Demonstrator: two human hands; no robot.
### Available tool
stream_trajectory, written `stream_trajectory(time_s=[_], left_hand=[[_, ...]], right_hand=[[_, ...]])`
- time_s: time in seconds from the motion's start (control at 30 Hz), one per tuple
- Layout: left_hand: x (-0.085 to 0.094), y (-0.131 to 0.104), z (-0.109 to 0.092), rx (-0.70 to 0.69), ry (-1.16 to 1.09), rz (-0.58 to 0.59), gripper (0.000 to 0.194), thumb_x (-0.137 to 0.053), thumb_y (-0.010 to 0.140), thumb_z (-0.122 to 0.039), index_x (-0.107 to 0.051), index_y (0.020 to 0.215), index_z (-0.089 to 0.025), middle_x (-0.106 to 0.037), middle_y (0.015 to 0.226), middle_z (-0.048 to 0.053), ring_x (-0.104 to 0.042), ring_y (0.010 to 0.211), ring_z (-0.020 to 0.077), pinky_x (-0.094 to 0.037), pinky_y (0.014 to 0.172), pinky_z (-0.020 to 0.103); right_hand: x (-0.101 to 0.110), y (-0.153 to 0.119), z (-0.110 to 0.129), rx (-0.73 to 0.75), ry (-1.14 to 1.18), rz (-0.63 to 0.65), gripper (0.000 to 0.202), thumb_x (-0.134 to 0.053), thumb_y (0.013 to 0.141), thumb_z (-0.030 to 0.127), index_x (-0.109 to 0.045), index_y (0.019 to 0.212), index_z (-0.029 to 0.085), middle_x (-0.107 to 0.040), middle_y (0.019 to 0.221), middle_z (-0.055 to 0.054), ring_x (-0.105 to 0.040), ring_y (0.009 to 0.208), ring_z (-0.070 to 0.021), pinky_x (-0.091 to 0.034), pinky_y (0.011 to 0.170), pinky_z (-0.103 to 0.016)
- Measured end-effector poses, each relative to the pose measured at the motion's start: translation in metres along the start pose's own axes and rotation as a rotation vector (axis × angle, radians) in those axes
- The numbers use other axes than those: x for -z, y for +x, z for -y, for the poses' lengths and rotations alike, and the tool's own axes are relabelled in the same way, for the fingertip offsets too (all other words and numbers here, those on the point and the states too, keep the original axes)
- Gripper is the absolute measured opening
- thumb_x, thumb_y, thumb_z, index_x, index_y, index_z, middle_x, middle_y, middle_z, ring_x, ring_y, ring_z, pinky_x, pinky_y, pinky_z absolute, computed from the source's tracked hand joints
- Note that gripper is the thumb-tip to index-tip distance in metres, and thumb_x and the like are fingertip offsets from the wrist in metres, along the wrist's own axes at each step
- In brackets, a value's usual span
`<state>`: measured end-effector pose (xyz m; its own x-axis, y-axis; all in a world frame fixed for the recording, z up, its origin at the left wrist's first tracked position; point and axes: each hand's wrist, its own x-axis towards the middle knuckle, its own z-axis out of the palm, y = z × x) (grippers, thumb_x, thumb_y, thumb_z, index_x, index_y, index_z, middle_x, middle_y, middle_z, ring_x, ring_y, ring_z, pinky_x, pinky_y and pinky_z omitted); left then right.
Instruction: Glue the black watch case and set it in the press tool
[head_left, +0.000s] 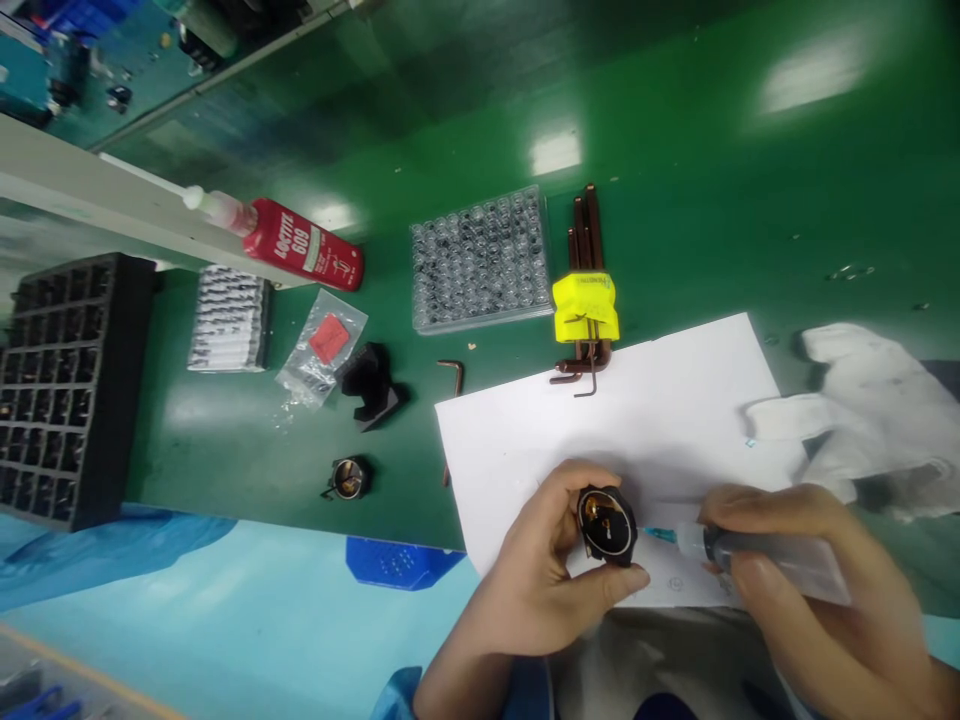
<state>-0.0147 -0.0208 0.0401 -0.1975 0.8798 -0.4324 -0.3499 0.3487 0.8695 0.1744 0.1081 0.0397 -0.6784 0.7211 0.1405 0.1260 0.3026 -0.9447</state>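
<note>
One round black part (609,527) pinched in left grip (534,585), nozzle (661,535) beside.

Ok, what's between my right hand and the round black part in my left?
In the head view, a pale nozzle and its teal tip lie between your right hand and the black part.

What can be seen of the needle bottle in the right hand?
The needle bottle looks like translucent greyish plastic, with a pale nozzle and slim teal tip. Held by the right hand over the paper, it runs nearly crosswise in view. Its tip points at the black part; whether they touch is unclear.
</note>
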Motion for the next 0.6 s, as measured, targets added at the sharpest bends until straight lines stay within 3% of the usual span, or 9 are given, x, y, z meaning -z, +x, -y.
stream_trajectory(time_s=[0.27, 0.43, 0.6], left_hand=[[0.0043, 0.0003, 0.0041, -0.063, 0.012, 0.041, 0.057, -0.084, 0.090, -0.014, -0.059, 0.137, -0.033, -0.063, 0.109, 0.001, -0.060, 0.089, 0.0107, -0.048, 0.076, 0.016], [0.0053, -0.0004, 0.0055, -0.063, 0.041, 0.044, 0.058, -0.084, 0.090, -0.016, -0.058, 0.139, -0.033, -0.062, 0.108, 0.002, -0.060, 0.087, 0.0113, -0.049, 0.075, 0.018], [0.0064, 0.0007, 0.0044, -0.057, 0.061, 0.068, 0.058, -0.084, 0.090, -0.015, -0.058, 0.138, -0.035, -0.062, 0.111, 0.002, -0.061, 0.090, 0.0118, -0.049, 0.076, 0.018]], right_hand=[[-0.0009, 0.0059, 0.0030, 0.040, -0.084, -0.047, 0.019, -0.054, 0.101, 0.016, -0.059, 0.117, 0.026, -0.074, 0.094, -0.001, -0.076, 0.083, -0.0149, -0.063, 0.072, -0.019], [-0.0014, 0.0067, 0.0016, 0.031, -0.024, -0.015, 0.016, -0.055, 0.103, 0.017, -0.058, 0.116, 0.025, -0.073, 0.093, 0.000, -0.073, 0.075, -0.0121, -0.060, 0.063, -0.016], [-0.0028, -0.0012, -0.0009, -0.001, 0.048, -0.021, 0.019, -0.056, 0.102, 0.017, -0.060, 0.118, 0.025, -0.072, 0.095, -0.002, -0.073, 0.077, -0.0152, -0.061, 0.064, -0.021]])
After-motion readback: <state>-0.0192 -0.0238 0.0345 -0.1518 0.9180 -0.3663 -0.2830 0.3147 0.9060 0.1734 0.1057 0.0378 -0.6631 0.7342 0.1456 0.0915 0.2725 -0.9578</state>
